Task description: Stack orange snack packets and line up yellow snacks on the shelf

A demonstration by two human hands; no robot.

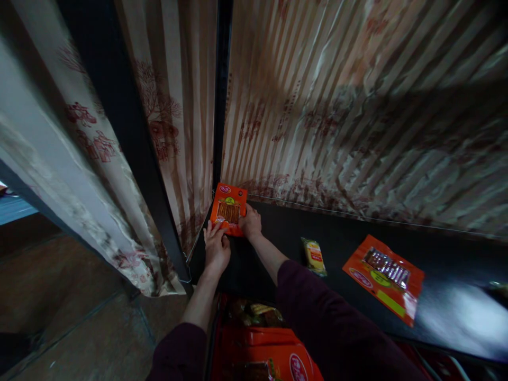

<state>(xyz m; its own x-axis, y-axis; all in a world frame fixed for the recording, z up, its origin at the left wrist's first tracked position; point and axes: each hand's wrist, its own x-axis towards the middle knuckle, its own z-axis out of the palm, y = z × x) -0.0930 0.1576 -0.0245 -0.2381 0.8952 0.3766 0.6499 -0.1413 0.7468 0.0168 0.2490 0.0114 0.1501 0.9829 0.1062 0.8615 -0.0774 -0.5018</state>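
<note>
As the orange packet [229, 209] is touched from two sides at the far left corner of the table [278, 227], near the curtain [345, 106], the step in hand seems to be setting it straight there. The next move calls, I think, for a gentle letting go, without pulling it askew. The left hand [217, 248] has its fingers spread, touching the lower edge; the right hand [251, 222] is curved at the right edge, but how firmly its grip closes, I cannot tell. Farther right lie a yellow pack [314, 257] and a second packet [384, 279].
</note>
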